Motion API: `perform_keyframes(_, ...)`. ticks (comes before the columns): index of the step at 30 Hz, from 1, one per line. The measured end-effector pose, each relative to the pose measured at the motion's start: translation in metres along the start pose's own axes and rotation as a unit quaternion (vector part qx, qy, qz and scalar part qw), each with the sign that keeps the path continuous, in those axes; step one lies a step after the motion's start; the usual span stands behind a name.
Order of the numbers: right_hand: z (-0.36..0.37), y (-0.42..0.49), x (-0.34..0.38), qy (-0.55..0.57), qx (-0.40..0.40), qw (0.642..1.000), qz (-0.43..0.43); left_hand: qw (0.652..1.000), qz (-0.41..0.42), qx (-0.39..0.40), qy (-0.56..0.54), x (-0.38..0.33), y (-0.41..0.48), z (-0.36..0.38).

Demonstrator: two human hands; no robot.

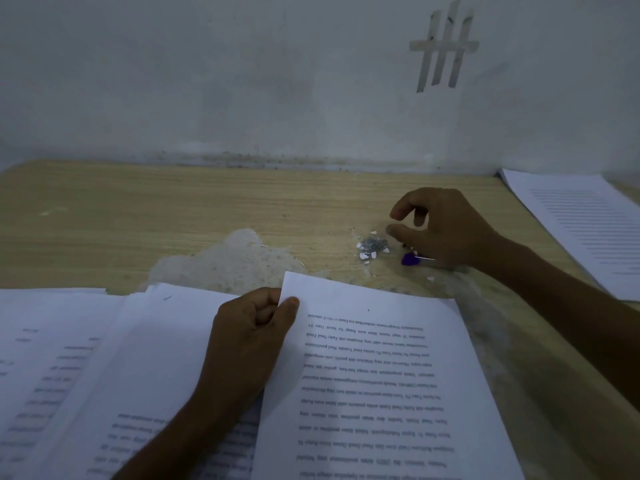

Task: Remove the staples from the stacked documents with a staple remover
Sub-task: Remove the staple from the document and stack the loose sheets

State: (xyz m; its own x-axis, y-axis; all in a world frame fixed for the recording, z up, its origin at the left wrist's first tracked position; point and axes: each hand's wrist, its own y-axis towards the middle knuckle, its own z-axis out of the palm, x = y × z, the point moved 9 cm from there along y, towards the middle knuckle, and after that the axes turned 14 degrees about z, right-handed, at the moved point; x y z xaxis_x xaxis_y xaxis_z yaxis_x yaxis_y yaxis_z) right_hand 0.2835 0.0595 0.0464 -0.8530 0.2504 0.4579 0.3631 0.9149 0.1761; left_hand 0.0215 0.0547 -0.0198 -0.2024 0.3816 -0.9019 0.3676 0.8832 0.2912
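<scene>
Head view. Table [173, 209], pale wood grain, set against a grey wall [242, 81]; a worn patch [235, 261] where the surface layer is gone, mid-table.

Left hand [254, 332]: grip pinched on the far left corner of the top document [381, 375], thumb on the printed face, other fingers curled beneath. Text on this sheet reads upside down from here. More printed sheets [69, 358] are spread to the left, partly under the left forearm.

Right hand [446, 226]: over the far right part of the table, thumb and forefinger curved and apart, nothing visible between them. Blue staple remover [414, 258] sits right under the palm with a metal part showing; lower fingers are hidden, so I cannot tell whether the grip has hold of it.

Staple pile [372, 244]: small heap of metal staples with white paper scraps, on the table just left of the right hand's fingertips and near the remover.

Separate paper stack [585, 223] at the right table edge, well apart from the held document. Tape strips [445, 46] crossed on the wall above.
</scene>
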Motion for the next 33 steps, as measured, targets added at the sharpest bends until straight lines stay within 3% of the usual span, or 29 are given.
perform_keyframes(6,0.018,-0.01,-0.034,-0.117,0.173,0.975,0.076,1.0,-0.001,0.002,-0.003,0.003,0.0,0.001)
perform_keyframes(11,0.022,-0.011,-0.041,-0.098,0.157,0.98,0.068,1.0,0.008,0.004,-0.004,0.001,0.001,0.001)
perform_keyframes(18,0.006,-0.014,-0.027,-0.094,0.108,0.99,0.012,1.0,0.019,0.012,-0.013,-0.002,0.0,0.003)
perform_keyframes(23,0.003,-0.03,0.024,-0.014,0.155,0.985,-0.071,1.0,0.018,0.003,-0.01,0.002,0.0,0.001)
perform_keyframes(28,0.024,-0.049,0.084,-0.056,0.228,0.957,-0.171,1.0,0.026,0.007,-0.004,0.003,0.002,0.002)
perform_keyframes(33,0.041,-0.056,0.119,-0.103,0.25,0.935,-0.228,0.999,0.035,0.016,0.001,0.003,0.003,0.003)
